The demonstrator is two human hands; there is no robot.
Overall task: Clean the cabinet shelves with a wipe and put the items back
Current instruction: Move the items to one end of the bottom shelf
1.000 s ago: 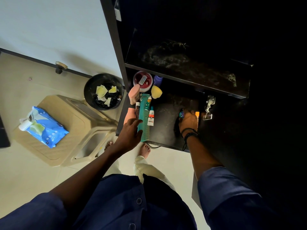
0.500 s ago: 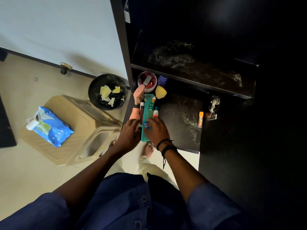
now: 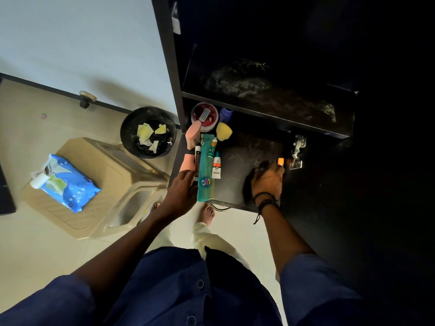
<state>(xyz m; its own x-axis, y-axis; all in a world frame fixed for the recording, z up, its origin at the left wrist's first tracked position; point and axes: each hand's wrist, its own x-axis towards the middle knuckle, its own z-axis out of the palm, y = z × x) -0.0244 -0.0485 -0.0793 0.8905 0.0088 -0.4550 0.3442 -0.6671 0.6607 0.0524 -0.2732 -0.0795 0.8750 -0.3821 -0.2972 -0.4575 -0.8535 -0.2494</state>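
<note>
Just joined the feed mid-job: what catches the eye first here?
The bright blue wipes pack on the beige stool at left stands out first. Next comes the teal comb on the left side of the lower shelf, with the left hand beside it; the right hand is by an orange tube farther right.

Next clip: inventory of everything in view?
comb: 1, teal, lower shelf
small tube: 1, white, beside comb
thin tube: 1, dark, beside comb
badge: 1, blue, on comb
tall bottle: 1, pink, behind comb
sponge: 1, yellow, behind comb
tub: 1, red-white, shelf back
small bottle: 1, purple, beside tub
stick: 1, orange, shelf right
bin: 1, black, floor
stool: 1, beige, floor
wipes pack: 1, blue, on stool
left hand: 1, beside comb
right hand: 1, at stick
</note>
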